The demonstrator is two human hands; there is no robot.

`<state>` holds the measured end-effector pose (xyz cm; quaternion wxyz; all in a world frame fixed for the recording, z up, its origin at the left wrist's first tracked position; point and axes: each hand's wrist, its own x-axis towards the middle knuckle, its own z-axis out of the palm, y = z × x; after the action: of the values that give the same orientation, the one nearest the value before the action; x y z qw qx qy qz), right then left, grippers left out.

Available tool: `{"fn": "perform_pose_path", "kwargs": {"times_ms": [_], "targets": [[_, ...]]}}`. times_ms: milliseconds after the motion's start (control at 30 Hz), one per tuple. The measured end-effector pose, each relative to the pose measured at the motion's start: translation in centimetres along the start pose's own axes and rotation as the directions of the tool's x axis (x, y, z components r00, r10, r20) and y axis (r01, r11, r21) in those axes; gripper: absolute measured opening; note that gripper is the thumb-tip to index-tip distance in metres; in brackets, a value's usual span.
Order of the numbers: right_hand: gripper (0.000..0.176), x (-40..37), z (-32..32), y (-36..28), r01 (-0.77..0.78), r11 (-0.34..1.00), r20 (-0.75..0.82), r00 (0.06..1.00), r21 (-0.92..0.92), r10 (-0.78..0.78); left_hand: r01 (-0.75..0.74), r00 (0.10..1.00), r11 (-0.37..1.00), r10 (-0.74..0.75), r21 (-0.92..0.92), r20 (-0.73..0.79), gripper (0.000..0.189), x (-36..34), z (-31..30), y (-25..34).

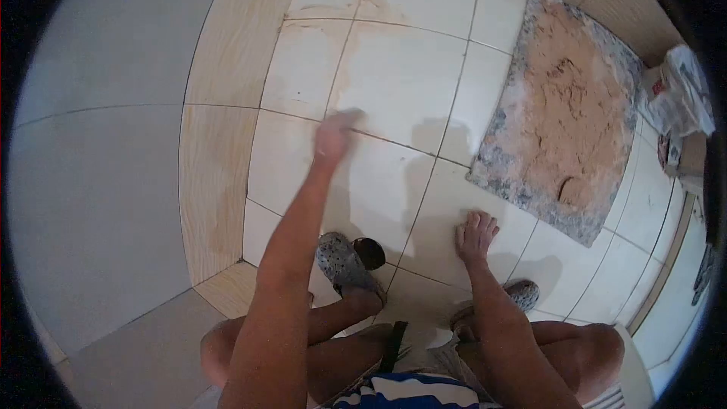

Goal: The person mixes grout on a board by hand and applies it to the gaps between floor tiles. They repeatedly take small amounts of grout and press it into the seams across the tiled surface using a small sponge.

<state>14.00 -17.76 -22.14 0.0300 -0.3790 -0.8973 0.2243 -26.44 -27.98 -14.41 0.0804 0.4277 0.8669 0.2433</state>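
Observation:
My left hand (337,134) is stretched out over the white floor tiles (401,79), close to a grout line. Motion smears its fingers, and any small thing in them is hidden. Above the tiles between my knees and the mat, my right hand (477,235) hangs with its fingers loosely bent and slightly apart, nothing visible in them. To its upper right lies a grey speckled mat (503,163), with a thick, lumpy spread of reddish-brown mud-like material (572,106) over most of it.
Brownish smears mark the far left tiles. A wood-patterned border (219,151) and grey wall (113,182) run along the left. Beside my left shoe (341,257) sits a dark round object (369,253). A crumpled plastic bag (685,91) stands at the right; my right shoe (522,294) is below my right hand.

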Motion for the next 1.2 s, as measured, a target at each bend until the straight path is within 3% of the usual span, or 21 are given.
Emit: {"fn": "perform_pose_path", "kwargs": {"times_ms": [33, 67, 133, 200, 233, 267, 300, 367, 433, 500, 567, 633, 700, 733, 800, 833, 900, 1033, 1100, 1200], "targets": [[0.046, 0.3, -0.1, -0.1, -0.01, 1.0, 0.007, 1.0, 0.025, 0.01, 0.062, 0.994, 0.998, -0.062, -0.002, -0.088, 0.031, 0.9, -1.2, -1.0], [0.046, 0.5, -0.2, -0.3, -0.016, 0.999, 0.016, 1.0, 0.052, 0.016, 0.058, 0.995, 0.998, -0.058, 0.004, -0.081, 0.031, 0.5, -1.1, -0.8], [0.046, 0.7, -0.4, -0.5, -0.022, 0.999, 0.013, 1.0, 0.048, 0.021, 0.2, 0.978, 0.974, -0.192, 0.104, -0.083, 0.033, -0.9, 0.1, 0.1], [0.046, 0.3, -0.7, -0.6, -0.022, 0.999, 0.025, 0.999, 0.04, 0.021, -0.086, 0.982, 0.994, 0.096, 0.064, -0.164, 0.036, -3.8, 3.8, 2.4], [0.046, 0.3, -0.8, -0.7, -0.032, 0.999, 0.059, 0.998, 0.006, 0.032, -0.087, 0.988, 0.995, 0.08, -0.046, -0.133, 0.039, -5.0, 5.1, 4.7], [0.046, 0.8, -0.9, -0.8, -0.039, 0.999, 0.084, 0.996, -0.027, 0.041, -0.02, 1.0, 0.999, 0.02, -0.031, -0.003, 0.039, -5.8, 5.2, 7.1], [0.046, 0.9, -0.8, -0.8, -0.031, 0.999, 0.075, 0.997, -0.021, 0.032, -0.023, 1.0, 0.999, 0.023, -0.022, -0.013, 0.039, -5.4, 4.8, 6.6], [0.045, 0.8, -0.3, -0.6, -0.036, 0.999, 0.047, 0.998, 0.009, 0.036, 0.008, 0.994, 0.992, 0.006, -0.129, 0.112, 0.037, -4.1, 3.9, 5.1], [0.045, 0.8, -0.4, -0.7, -0.038, 0.999, 0.029, 0.999, 0.005, 0.038, 0.153, 0.98, 0.975, -0.171, -0.162, -0.101, 0.028, -1.6, 1.5, -0.9], [0.045, 0.7, -0.3, -0.8, -0.034, 0.999, 0.017, 0.999, -0.004, 0.034, 0.321, 0.921, 0.946, -0.323, -0.044, -0.217, 0.027, 0.4, -2.1, -5.2], [0.045, 0.7, -0.2, -0.7, -0.041, 0.999, 0.041, 0.998, -0.036, 0.043, 0.4, 0.916, 0.893, -0.378, 0.207, -0.136, 0.029, 0.5, -1.9, -5.6], [0.042, 1.0, -0.6, -1.0, -0.041, 0.999, 0.04, 0.998, -0.001, 0.041, 0.191, 0.962, 0.959, -0.141, 0.211, -0.232, 0.03, -2.0, 2.1, -1.3], [0.04, 0.6, -1.1, -1.0, -0.041, 0.999, 0.053, 0.998, 0.032, 0.04, 0.047, 0.986, 0.991, -0.026, 0.128, -0.166, 0.033, -4.3, 4.6, 3.5], [0.039, 0.8, -0.9, -1.1, -0.055, 0.998, 0.07, 0.996, 0.015, 0.054, 0.048, 0.985, 0.99, -0.025, 0.129, -0.169, 0.033, -4.4, 4.5, 5.3], [0.039, 0.9, -0.8, -1.2, -0.077, 0.997, 0.083, 0.994, -0.004, 0.077, 0.065, 0.991, 0.995, -0.056, -0.074, 0.12, 0.036, -4.2, 3.9, 8.1], [0.039, 1.0, -0.7, -1.2, -0.057, 0.998, 0.054, 0.997, 0.008, 0.057, 0.06, 0.991, 0.995, -0.05, -0.079, 0.123, 0.036, -3.5, 3.9, 6.4], [0.038, 0.7, -0.6, -1.1, -0.057, 0.998, 0.031, 0.998, 0.015, 0.057, 0.018, 0.988, 0.987, -0.042, -0.158, -0.148, 0.033, -1.1, 3.1, 1.4], [0.043, 0.8, -0.4, -1.1, -0.052, 0.998, 0.05, 0.997, -0.019, 0.053, 0.082, 0.994, 0.947, -0.1, -0.311, -0.042, 0.032, -0.5, 1.9, 1.8], [0.045, 0.6, -0.4, -0.9, -0.047, 0.999, 0.021, 0.999, -0.018, 0.048, -0.163, 0.987, 0.987, 0.163, -0.009, -0.005, 0.032, -3.9, 2.9, 4.1], [0.044, 0.6, -0.1, -1.1, -0.038, 0.999, -0.004, 0.999, -0.007, 0.038, -0.158, 0.978, 0.976, 0.175, -0.147, 0.11, 0.034, -4.5, 1.4, 6.0]]}}
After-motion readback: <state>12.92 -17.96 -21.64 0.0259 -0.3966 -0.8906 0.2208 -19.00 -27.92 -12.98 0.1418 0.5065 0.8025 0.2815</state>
